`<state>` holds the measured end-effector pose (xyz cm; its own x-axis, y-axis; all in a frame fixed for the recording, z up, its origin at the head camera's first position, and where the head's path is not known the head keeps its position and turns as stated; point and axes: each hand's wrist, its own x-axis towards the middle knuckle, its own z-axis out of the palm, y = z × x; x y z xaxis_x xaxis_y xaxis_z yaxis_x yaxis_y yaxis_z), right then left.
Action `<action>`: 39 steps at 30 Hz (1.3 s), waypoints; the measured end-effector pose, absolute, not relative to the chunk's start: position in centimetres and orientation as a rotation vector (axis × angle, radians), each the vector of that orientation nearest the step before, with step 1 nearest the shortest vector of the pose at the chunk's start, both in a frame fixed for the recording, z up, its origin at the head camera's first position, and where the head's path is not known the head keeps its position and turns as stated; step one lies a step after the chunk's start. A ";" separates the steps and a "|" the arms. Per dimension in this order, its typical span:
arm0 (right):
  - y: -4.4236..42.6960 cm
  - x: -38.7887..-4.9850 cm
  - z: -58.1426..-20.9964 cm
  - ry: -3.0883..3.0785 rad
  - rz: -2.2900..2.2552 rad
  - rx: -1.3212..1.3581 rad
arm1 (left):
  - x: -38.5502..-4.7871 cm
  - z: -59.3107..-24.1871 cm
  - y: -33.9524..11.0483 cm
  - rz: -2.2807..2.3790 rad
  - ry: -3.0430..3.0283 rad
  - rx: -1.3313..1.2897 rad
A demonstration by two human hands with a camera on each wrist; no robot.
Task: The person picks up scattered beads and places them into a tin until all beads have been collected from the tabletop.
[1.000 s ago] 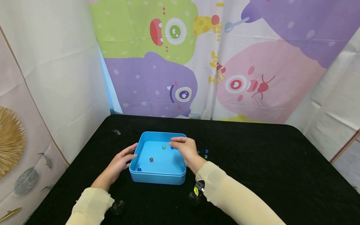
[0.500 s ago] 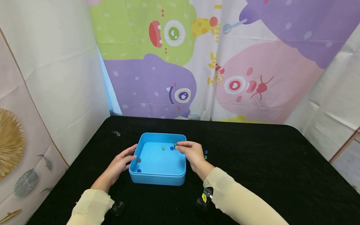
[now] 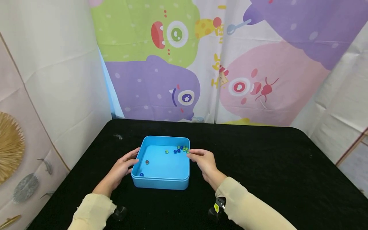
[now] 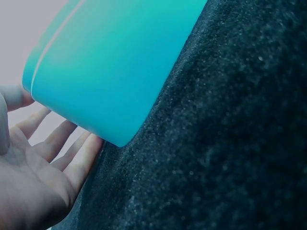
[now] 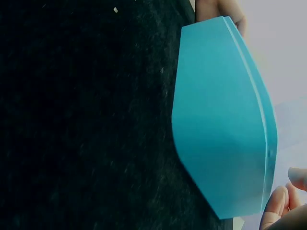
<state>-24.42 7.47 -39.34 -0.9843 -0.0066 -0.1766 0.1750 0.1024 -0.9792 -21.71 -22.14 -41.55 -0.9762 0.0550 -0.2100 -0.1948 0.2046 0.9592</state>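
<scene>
In the head view, a light blue square box (image 3: 161, 182) holds several glass marbles. Green and blue marbles (image 3: 179, 150) cluster in its far right corner. A lone green marble (image 3: 166, 151) lies left of them; a brownish marble (image 3: 147, 162) and a dark blue marble (image 3: 141, 174) lie towards the left wall. My left hand (image 3: 120, 169) rests against the box's left side, its long fingers (image 4: 86, 160) extended along the outer wall. At the right rim is my right hand (image 3: 205, 163), thumb and forefinger near a green marble; in the right wrist view they are apart.
The box stands on a black cloth-covered table (image 3: 258, 166). A small pale mark (image 3: 118, 136) shows on the cloth at the far left. Behind the table hangs a cartoon-printed curtain (image 3: 161, 86).
My right hand has drawn back rightward from over the box to its rim. More green and blue marbles now show in the far right corner. The brownish marble has rolled left, then slightly back.
</scene>
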 end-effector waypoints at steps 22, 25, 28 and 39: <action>12.1 -25.3 -40.7 2.298 -2.022 0.327 | -21.7 -41.7 -22.2 1.866 2.265 -0.136; 12.7 -25.5 -40.9 2.291 -2.023 0.356 | -21.7 -41.7 -22.2 1.862 2.267 -0.141; 13.1 -25.7 -41.0 2.270 -2.031 0.412 | -21.7 -41.7 -22.2 1.862 2.261 -0.143; 13.6 -26.5 -42.2 2.251 -1.994 0.487 | -21.7 -41.6 -22.2 1.858 2.280 -0.136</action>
